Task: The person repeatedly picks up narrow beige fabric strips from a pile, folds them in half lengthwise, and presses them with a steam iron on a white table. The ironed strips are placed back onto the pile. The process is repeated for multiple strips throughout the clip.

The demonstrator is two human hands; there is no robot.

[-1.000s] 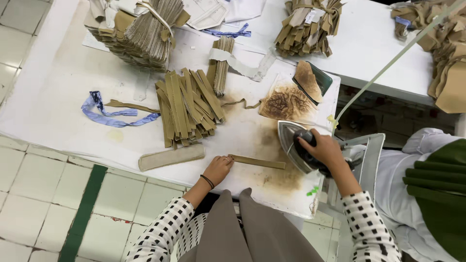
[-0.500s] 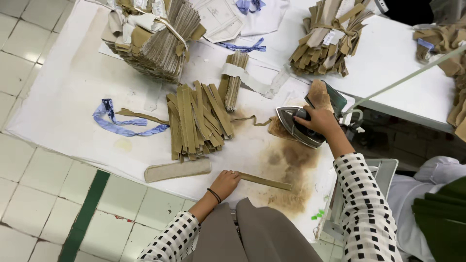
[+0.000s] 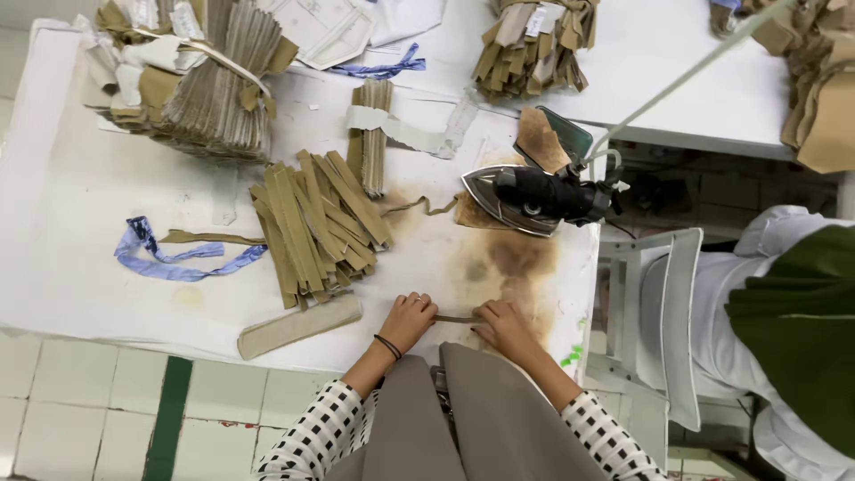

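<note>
Big white padded bench [image 3: 80, 232] takes up most of the view, with a brown scorched patch [image 3: 512, 263] near its right end. Up at the top left sits a fat tied bundle of tan strips [image 3: 209, 85], another bundle [image 3: 530, 44] at top centre. In the middle there's a loose fanned pile of tan strips [image 3: 316, 223], with a blue ribbon [image 3: 174, 258] to its left and a flat beige template piece [image 3: 298, 325] near the front edge. The iron [image 3: 525, 198] is parked soleplate-down beside the scorch, just above the hands; if it's hot, sitting there could probably burn the cover more, and its cord might snag a sleeve. No real containers here, everything lies loose or tied up.

The thin tan strip [image 3: 457, 318] lies at the bench's front edge between both hands. The left hand [image 3: 408, 319] pinches its left end with curled fingers, and the right hand [image 3: 506, 326] presses down on the right end.
</note>
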